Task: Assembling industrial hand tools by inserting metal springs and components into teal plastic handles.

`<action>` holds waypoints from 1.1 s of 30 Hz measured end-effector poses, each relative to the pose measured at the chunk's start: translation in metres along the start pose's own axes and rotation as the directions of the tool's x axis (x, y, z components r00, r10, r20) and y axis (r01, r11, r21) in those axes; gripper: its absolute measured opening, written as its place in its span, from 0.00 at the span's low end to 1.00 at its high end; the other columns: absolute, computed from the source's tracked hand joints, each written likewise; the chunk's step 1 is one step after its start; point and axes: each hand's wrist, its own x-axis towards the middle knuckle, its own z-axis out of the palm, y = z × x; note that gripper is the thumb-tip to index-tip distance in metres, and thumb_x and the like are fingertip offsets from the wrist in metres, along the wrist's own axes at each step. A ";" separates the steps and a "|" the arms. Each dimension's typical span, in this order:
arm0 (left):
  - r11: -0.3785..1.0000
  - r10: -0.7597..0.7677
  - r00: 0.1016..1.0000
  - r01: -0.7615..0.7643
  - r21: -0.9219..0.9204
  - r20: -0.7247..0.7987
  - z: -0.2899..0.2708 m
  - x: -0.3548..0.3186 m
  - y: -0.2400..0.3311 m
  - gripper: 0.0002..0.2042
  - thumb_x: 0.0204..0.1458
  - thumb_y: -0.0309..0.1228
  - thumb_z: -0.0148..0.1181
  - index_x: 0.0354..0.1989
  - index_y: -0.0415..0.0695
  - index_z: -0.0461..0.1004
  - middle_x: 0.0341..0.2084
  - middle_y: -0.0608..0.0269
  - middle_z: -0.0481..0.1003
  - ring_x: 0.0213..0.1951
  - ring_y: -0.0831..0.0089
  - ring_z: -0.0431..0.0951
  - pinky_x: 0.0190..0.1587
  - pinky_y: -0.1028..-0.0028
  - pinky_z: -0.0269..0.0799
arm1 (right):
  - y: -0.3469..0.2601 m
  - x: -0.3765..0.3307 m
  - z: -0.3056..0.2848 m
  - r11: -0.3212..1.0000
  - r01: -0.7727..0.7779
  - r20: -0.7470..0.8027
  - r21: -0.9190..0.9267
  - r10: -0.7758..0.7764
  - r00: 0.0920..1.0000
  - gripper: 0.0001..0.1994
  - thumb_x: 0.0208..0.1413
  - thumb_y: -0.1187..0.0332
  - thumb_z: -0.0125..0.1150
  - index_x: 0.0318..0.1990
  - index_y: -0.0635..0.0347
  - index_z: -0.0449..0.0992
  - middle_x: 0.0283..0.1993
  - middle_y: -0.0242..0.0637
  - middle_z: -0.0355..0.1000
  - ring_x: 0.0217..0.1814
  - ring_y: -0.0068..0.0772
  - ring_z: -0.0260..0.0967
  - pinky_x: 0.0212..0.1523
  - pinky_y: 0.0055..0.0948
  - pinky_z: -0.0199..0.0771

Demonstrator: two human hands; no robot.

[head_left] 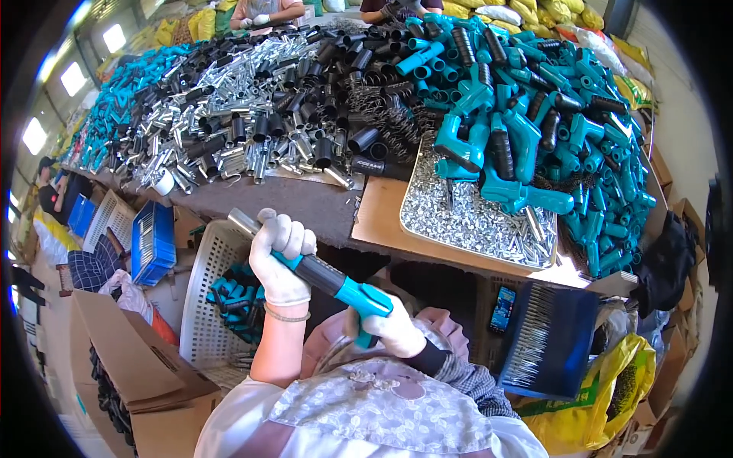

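A teal and black hose nozzle (328,278) is held just above the lap, between two white-gloved hands. The right hand (393,330) is closed round the teal pistol handle at the near, lower end; the left hand (279,256) is wrapped round the barrel further up, with its grip closed just behind the silver metal tip (243,221) that sticks out beyond the fingers. The nozzle lies tilted, handle low and toward the body, tip high and away.

The step in hand is judged to be the fitting or tightening of the metal tip onto the barrel: the two grips are set as if for a twist of one end against the other. For the next move, the handle would need to be kept steady by the right hand while the left grip is turned or pushed along the barrel; whether the tip is fully seated cannot be told.

Below the left grip, a white perforated basket (200,298) holding finished teal nozzles is seen, with a cardboard box (130,359) beside it. Beyond the tip, the edge of the bench (305,202) is reached. Past the right grip, a metal tray (473,221) of small silver parts rests on the bench. Further off, heaps of teal nozzle bodies (534,122), black sleeves (359,84) and silver tubes (244,114) are piled. At the far edge, the hands of other workers are seen.
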 end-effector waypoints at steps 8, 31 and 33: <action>0.974 -0.207 0.972 0.216 0.064 -0.115 -0.017 0.014 -0.004 0.14 0.65 0.42 0.55 0.44 0.44 0.78 0.18 0.74 0.57 0.21 0.79 0.57 0.28 0.74 0.56 | -0.055 0.011 -0.016 0.411 0.224 0.201 -0.884 -0.099 0.975 0.40 0.45 0.57 0.73 0.67 0.61 0.67 0.48 0.42 0.77 0.52 0.36 0.76 0.54 0.35 0.74; -0.899 -0.354 0.901 -0.402 0.174 0.252 -0.059 0.164 0.007 0.09 0.58 0.30 0.54 0.40 0.46 0.80 0.40 0.51 0.76 0.44 0.55 0.80 0.43 0.58 0.80 | -0.036 -0.019 -0.031 0.989 -0.037 -0.009 -0.142 0.036 0.999 0.30 0.66 0.48 0.57 0.62 0.68 0.67 0.30 0.33 0.70 0.30 0.21 0.66 0.33 0.24 0.67; -0.933 -0.317 0.928 -0.342 0.114 0.195 -0.057 0.164 0.003 0.12 0.60 0.31 0.50 0.37 0.44 0.82 0.39 0.53 0.77 0.43 0.58 0.81 0.41 0.59 0.81 | -0.041 -0.023 -0.032 0.985 -0.036 -0.015 -0.171 0.034 0.999 0.34 0.65 0.44 0.58 0.64 0.68 0.66 0.30 0.34 0.71 0.30 0.21 0.67 0.34 0.25 0.68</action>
